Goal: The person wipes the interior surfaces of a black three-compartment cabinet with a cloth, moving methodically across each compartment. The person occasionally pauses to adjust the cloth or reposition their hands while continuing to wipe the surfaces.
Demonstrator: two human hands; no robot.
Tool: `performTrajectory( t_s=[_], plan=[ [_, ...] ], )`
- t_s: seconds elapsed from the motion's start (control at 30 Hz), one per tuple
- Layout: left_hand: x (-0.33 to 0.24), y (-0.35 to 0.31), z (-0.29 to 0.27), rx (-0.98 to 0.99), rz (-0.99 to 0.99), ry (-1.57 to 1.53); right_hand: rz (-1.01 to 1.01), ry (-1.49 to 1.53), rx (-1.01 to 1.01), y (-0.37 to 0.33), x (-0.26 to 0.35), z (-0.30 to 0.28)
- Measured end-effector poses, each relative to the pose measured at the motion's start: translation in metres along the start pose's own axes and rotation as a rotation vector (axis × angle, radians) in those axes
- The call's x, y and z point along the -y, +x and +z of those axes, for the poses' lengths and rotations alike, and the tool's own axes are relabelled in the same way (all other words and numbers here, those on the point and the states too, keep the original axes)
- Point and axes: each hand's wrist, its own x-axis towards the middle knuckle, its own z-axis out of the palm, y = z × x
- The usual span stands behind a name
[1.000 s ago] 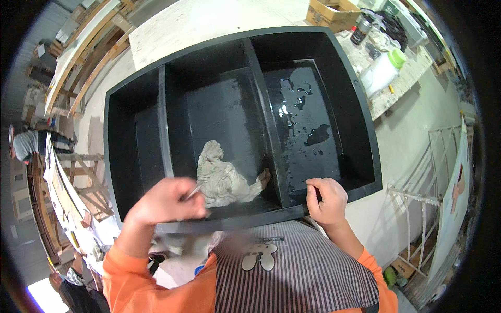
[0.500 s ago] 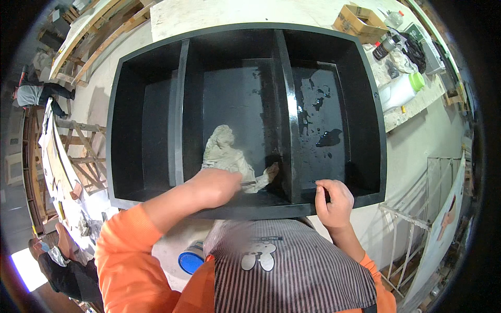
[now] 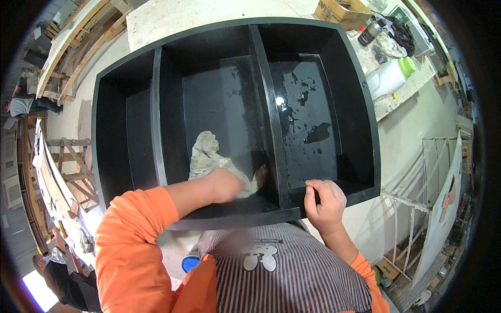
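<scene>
The cloth (image 3: 204, 151) lay just ahead of the left hand (image 3: 225, 186), in the middle compartment (image 3: 219, 104) of the box (image 3: 261, 217). One divider (image 3: 156, 109) stood left of that hand, another (image 3: 270, 107) between both hands. Ahead of the right hand (image 3: 327, 204) was liquid (image 3: 318, 133); farther right, a bottle (image 3: 389, 80).

Orange sleeves (image 3: 130, 245) flank a dark-and-pale, vertically striped apron (image 3: 297, 281) bearing a white cartoon print (image 3: 260, 259).

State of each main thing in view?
Black rectangular three-compartment box: open-topped, right compartment wet
Off-white fabric cloth: crumpled in middle compartment
White plastic bottle with green cap: closed
Brown rectangular cardboard box: open
Bare left hand: blurred, at the cloth
Bare right hand: curled
</scene>
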Motion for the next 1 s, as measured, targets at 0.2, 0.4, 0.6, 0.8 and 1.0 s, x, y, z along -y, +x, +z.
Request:
performTrajectory(
  t_s=[0.2,0.4,0.6,0.8,1.0],
  plan=[
    [-0.002,0.006,-0.009,-0.090,0.156,0.051,-0.018,-0.039,-0.030,0.001,0.000,0.002],
    [-0.017,0.031,-0.015,-0.138,0.158,0.113,-0.010,-0.041,-0.039,0.001,0.001,0.002],
    [0.001,0.026,-0.034,-0.335,-0.157,0.125,-0.001,-0.036,-0.032,0.000,0.002,0.001],
    [0.047,-0.007,-0.067,-0.524,-0.452,0.050,0.017,-0.040,-0.024,-0.001,0.001,0.002],
    [-0.002,-0.017,-0.030,-0.232,-0.173,-0.096,0.035,-0.032,-0.005,0.000,0.004,0.002]
  ],
)
